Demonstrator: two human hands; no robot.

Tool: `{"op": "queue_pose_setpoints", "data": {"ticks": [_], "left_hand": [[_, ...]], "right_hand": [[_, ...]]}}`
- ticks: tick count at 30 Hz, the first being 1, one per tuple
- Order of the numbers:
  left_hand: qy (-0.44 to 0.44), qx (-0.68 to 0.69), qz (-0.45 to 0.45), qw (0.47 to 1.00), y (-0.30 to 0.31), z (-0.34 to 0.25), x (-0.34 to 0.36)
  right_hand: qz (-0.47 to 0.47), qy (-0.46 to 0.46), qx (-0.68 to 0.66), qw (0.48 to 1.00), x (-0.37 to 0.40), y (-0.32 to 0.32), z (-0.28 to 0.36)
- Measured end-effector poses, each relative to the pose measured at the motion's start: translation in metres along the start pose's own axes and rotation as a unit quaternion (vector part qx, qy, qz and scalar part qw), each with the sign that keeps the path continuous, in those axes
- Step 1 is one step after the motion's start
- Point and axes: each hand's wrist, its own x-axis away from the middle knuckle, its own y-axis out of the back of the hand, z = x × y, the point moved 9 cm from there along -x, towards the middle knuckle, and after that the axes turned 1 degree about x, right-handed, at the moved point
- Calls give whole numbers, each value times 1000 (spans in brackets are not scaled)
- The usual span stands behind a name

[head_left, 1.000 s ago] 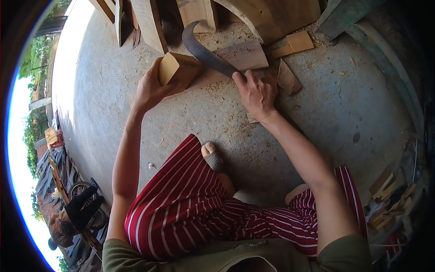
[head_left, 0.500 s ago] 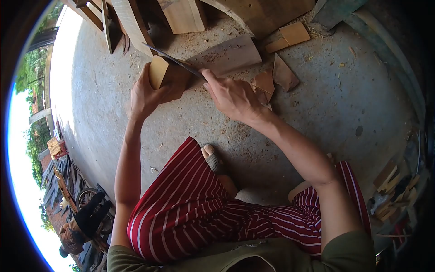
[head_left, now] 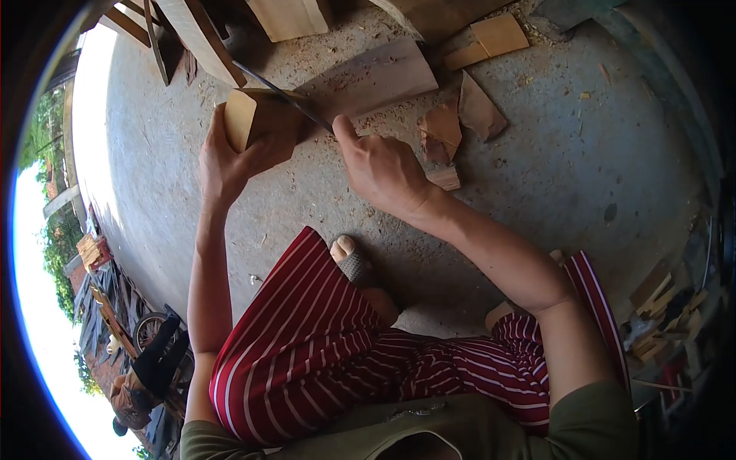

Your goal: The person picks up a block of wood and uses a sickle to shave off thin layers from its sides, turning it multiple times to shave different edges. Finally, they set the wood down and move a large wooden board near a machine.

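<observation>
My left hand [head_left: 221, 170] grips a wooden block [head_left: 240, 121], its pale end face turned toward me and its darker side running to the right. In my right hand [head_left: 386, 170] is a long, thin, dark metal file [head_left: 270, 86], its handle hidden in the closed fingers. The file slants up to the left across the block's upper edge, and seems to touch it. Beyond the block a wide brown board [head_left: 376, 80] lies on the floor, with broken flat wood pieces [head_left: 481, 107] to its right.
Curved wooden parts [head_left: 201, 38] stand at the top. Flat offcuts [head_left: 498, 37] and sawdust lie on the concrete floor [head_left: 552, 169]. Scrap wood [head_left: 661, 322] is heaped at lower right. Another person [head_left: 134, 399] is at lower left near a wheel [head_left: 149, 331].
The file has slid slightly rightward across the block as my right hand drew away from it. Both hands and the block appear further left in the view, which has shifted a little.
</observation>
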Motion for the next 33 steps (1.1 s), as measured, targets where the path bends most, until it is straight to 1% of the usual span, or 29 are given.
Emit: {"op": "queue_pose_setpoints", "data": {"ticks": [2, 5, 6, 8, 10, 12, 14, 16, 18, 19, 22, 24, 26, 30, 32, 33], "left_hand": [[3, -12, -5, 1000, 2, 0, 2], [-2, -30, -19, 999, 4, -6, 2], [0, -41, -28, 999, 4, -4, 2], [-14, -36, -29, 999, 2, 1, 0], [27, 3, -1, 1000, -1, 3, 1], [34, -6, -10, 999, 0, 7, 3], [19, -18, -15, 1000, 2, 1, 0], [3, -17, -17, 1000, 3, -4, 1], [-16, -43, -57, 997, 6, 0, 0], [-1, -8, -25, 1000, 1, 5, -2], [17, 14, -9, 1000, -1, 7, -1], [11, 5, -22, 1000, 2, 5, 0], [-7, -17, -29, 999, 3, 0, 0], [4, -4, -29, 1000, 0, 8, 5], [24, 2, -30, 999, 1, 9, 1], [28, -6, -29, 999, 2, 4, 2]], "right_hand": [[-8, -25, 17, 1000, -3, -2, -10], [-31, -22, 57, 998, -17, -21, -30], [-37, -26, 59, 997, -18, -14, -30], [-15, -6, 57, 998, -14, -14, -24], [-16, -1, 46, 999, -6, 5, -6], [-24, 10, 37, 999, -2, 7, 4], [-31, -15, 34, 999, -4, 5, -4], [-38, -17, 50, 998, -10, -11, -19], [-43, -28, 63, 997, -16, -20, -35], [-47, -20, 72, 996, -15, -23, -34], [-56, -8, 93, 994, -10, -25, -31], [-71, -6, 107, 992, -11, -20, -30], [-61, -4, 91, 994, -12, -21, -32], [-42, 11, 77, 996, 1, 13, 10], [-67, 37, 14, 997, 5, 33, 35], [-71, 30, 6, 997, 5, 32, 35]]}}
